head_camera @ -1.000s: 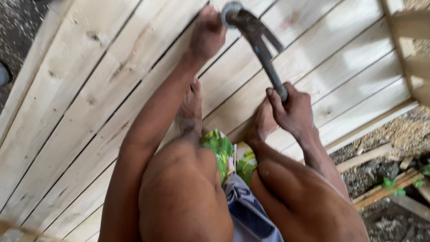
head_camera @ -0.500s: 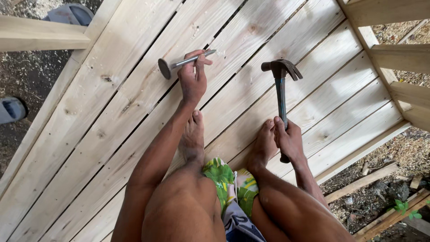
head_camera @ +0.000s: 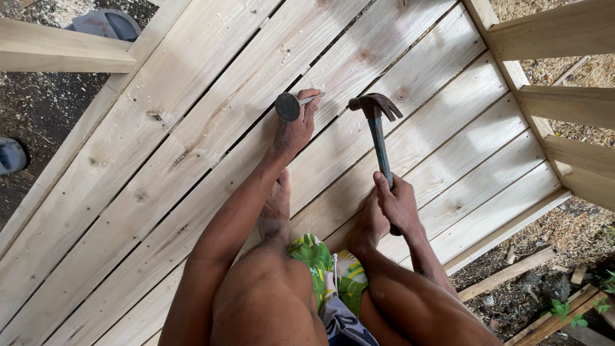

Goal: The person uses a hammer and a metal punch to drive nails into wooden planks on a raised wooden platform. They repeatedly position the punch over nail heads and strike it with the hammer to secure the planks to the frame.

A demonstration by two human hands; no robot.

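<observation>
1. The left hand [head_camera: 296, 131] holds a big nail [head_camera: 293, 104]. Its grip is closed on the thin shaft, and the nail's round flat head faces up at the camera.
2. The nail's point rests on a pale wood plank [head_camera: 192, 128], near the middle of the deck and a bit to the far side.
3. The right hand [head_camera: 397, 204] holds a hammer [head_camera: 378, 134]. Its grip is closed around the low end of the handle.
4. The hammer stands almost upright. Its dark head, with a claw on the right, is up in the air, just to the right of the nail. The two do not touch.
5. The person sits on the planks with both knees bent. Two bare feet [head_camera: 277, 208] rest on the wood, between the arms.
6. The person wears green and yellow shorts [head_camera: 320, 263].
7. A wood beam [head_camera: 64, 51] lies at the far left. A grey sandal [head_camera: 106, 24] sits on the ground behind it.
8. More wood rails [head_camera: 564, 102] stand at the right. Sawdust and scrap wood lie on the ground near them.
</observation>
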